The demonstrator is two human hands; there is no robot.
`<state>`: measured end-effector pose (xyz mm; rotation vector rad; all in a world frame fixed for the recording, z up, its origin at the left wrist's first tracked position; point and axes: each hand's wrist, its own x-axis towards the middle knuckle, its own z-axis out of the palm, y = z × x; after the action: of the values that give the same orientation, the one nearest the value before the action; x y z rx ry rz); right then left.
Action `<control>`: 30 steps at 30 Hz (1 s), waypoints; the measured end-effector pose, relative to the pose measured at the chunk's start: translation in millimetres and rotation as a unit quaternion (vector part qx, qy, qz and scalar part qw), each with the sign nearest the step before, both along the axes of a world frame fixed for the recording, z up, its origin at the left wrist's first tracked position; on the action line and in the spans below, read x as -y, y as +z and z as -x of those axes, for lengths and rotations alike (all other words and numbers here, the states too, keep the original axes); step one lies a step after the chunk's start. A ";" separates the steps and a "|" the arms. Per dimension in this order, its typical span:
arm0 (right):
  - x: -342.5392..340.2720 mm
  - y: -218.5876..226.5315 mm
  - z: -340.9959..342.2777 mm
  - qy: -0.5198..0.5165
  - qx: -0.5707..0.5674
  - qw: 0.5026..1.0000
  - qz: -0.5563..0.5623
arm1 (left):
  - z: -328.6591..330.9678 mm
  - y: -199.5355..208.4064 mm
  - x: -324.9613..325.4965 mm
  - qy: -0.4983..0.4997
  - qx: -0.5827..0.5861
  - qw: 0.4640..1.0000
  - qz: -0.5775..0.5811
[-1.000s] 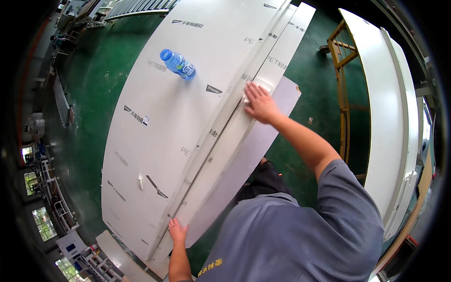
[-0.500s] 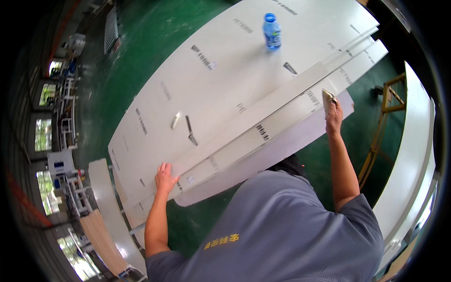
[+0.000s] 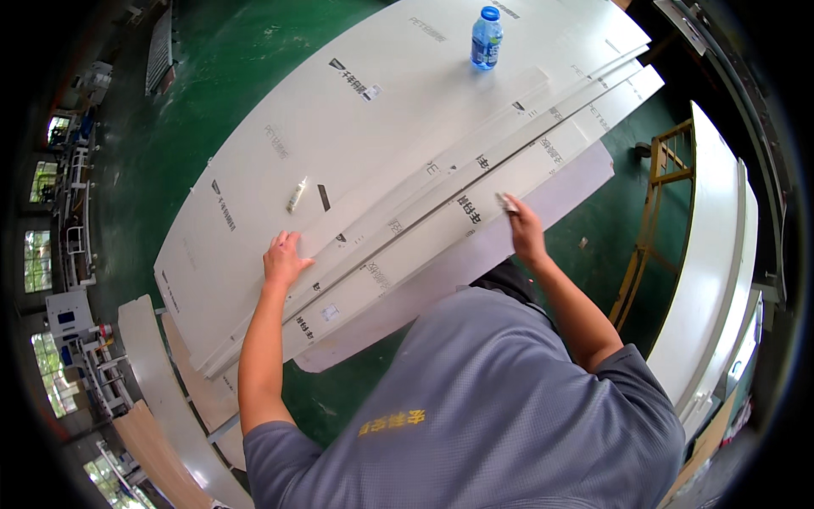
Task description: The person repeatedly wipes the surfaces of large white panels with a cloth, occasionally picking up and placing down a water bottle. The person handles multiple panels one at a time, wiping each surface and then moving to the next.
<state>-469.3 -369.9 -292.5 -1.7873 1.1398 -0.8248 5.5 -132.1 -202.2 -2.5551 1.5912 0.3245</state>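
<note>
Two hands (image 3: 287, 260) (image 3: 528, 232) at white panels (image 3: 398, 110) — dark lettering (image 3: 468, 209), white label (image 3: 370, 91).

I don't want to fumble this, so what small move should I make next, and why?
Perhaps lay the pale item in your right hand flat on the narrow white panel: it appears pinched over that surface, and your left hand, at the wider panel, is well apart.

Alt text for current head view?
Person's left hand spread over a large white panel, right hand gripping a small, blurred object above a white strip. A blue bottle stands farther back; a small tube lies nearer.
</note>
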 end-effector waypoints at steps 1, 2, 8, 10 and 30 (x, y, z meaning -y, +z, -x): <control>-7.9 0.4 -16.2 0.045 -0.030 0.997 0.063 | 0.6 -9.0 0.4 -0.015 0.015 0.998 0.051; -14.9 3.9 -34.9 0.122 -0.054 0.983 0.123 | 1.8 -19.8 -0.2 -0.030 0.029 0.994 0.101; -42.4 -28.4 -91.4 0.355 -0.268 0.855 0.265 | 142.4 -62.8 -1.2 -0.086 -0.150 0.979 0.110; -19.9 -23.0 -79.5 0.321 -0.278 0.876 0.227 | 185.5 -73.9 6.3 -0.046 -0.134 0.985 0.097; 219.3 -20.6 51.2 0.076 -0.374 0.914 0.134 | 221.3 -78.3 25.5 0.090 -0.081 0.991 0.056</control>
<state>-520.5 -589.2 -313.1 -2.4972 1.3689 -0.1814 -215.8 -157.6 -280.5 -2.8326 1.4679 0.4835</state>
